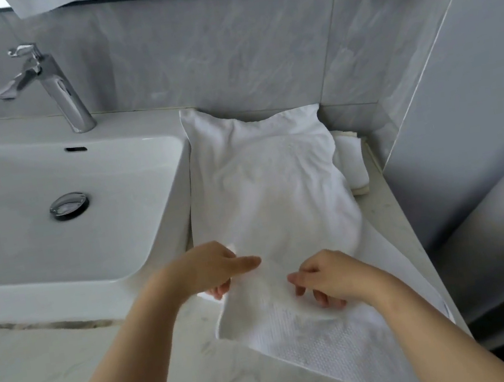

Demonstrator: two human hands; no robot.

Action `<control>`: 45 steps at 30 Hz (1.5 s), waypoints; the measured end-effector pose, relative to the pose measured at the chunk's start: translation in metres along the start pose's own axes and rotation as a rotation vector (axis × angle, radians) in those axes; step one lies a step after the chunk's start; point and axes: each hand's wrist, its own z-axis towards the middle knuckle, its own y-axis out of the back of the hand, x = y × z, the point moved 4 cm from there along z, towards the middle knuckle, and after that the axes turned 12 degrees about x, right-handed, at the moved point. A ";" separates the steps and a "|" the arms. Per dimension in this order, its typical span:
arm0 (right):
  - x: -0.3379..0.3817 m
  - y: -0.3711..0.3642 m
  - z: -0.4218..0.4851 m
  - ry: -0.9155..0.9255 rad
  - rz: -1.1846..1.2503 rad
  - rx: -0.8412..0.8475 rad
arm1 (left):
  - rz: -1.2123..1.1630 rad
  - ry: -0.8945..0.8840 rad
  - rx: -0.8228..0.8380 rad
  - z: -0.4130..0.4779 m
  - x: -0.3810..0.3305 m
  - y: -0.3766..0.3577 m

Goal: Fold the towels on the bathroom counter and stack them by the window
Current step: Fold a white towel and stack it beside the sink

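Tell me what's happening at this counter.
A person is handling a rumpled white terry towel on the pale marble counter, right of the white rectangular sink. The left hand pinches its near left edge; the right hand holds the near edge with curled fingers. The towel lies on a white waffle-weave towel. A small pile of white towels sits in the back right corner.
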 end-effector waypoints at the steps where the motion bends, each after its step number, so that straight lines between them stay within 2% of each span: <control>1: -0.001 -0.001 0.001 -0.004 -0.024 -0.024 | 0.085 0.051 -0.115 0.004 0.000 0.002; 3: -0.005 0.003 0.002 0.018 -0.083 -0.246 | 0.198 0.097 -0.396 0.010 -0.002 0.007; 5: -0.010 0.008 0.002 0.034 -0.180 -0.491 | 0.233 -0.008 -0.566 0.015 -0.006 0.004; 6: -0.012 0.009 0.002 0.022 -0.240 -0.527 | 0.276 -0.075 -0.543 0.022 -0.008 -0.001; 8: -0.020 0.006 0.005 -0.018 -0.269 -0.447 | 0.409 -0.152 -0.370 0.035 -0.010 -0.016; 10: -0.029 0.002 0.006 -0.017 -0.151 -0.365 | 0.486 -0.067 -0.196 0.043 -0.008 -0.027; 11: -0.032 0.002 0.004 -0.008 -0.114 -0.415 | 0.495 0.003 -0.143 0.047 -0.005 -0.029; 13: -0.038 0.010 -0.002 0.003 -0.136 -0.661 | 0.485 0.096 -0.143 0.049 -0.003 -0.029; 15: -0.045 0.015 -0.009 -0.029 -0.160 -0.850 | 0.506 0.076 -0.287 0.048 -0.010 -0.027; 16: -0.049 0.016 -0.009 -0.063 -0.149 -0.878 | 0.509 0.038 -0.377 0.048 -0.015 -0.026; 18: -0.058 0.019 -0.007 -0.133 -0.097 -0.838 | 0.488 -0.062 -0.470 0.050 -0.022 -0.028; 21: -0.071 0.015 -0.001 -0.134 -0.007 -0.743 | 0.513 -0.122 -0.406 0.064 -0.022 -0.039; 25: -0.084 0.013 -0.001 -0.202 -0.089 -0.788 | 0.518 -0.034 -0.241 0.076 -0.017 -0.048; 29: -0.084 0.017 -0.010 -0.382 -0.284 -0.783 | 0.467 0.029 -0.172 0.077 -0.015 -0.045; 34: -0.083 0.023 -0.018 -0.492 -0.293 -0.848 | 0.524 0.114 -0.118 0.075 -0.013 -0.036; 36: -0.078 0.025 -0.022 -0.421 -0.291 -0.971 | 0.555 0.143 -0.112 0.074 -0.012 -0.032; 38: -0.066 0.024 -0.022 -0.227 -0.309 -1.055 | 0.530 0.126 -0.176 0.073 -0.013 -0.030; 39: -0.061 0.022 -0.016 -0.178 -0.331 -0.979 | 0.499 0.110 -0.223 0.072 -0.013 -0.031; 42: -0.058 0.009 0.008 -0.178 -0.387 -0.566 | 0.381 0.160 -0.237 0.074 -0.004 -0.041; 43: -0.061 0.005 0.013 -0.201 -0.398 -0.489 | 0.381 0.190 -0.219 0.077 0.001 -0.046; 45: -0.067 0.001 0.015 -0.237 -0.426 -0.478 | 0.410 0.211 -0.212 0.083 0.009 -0.049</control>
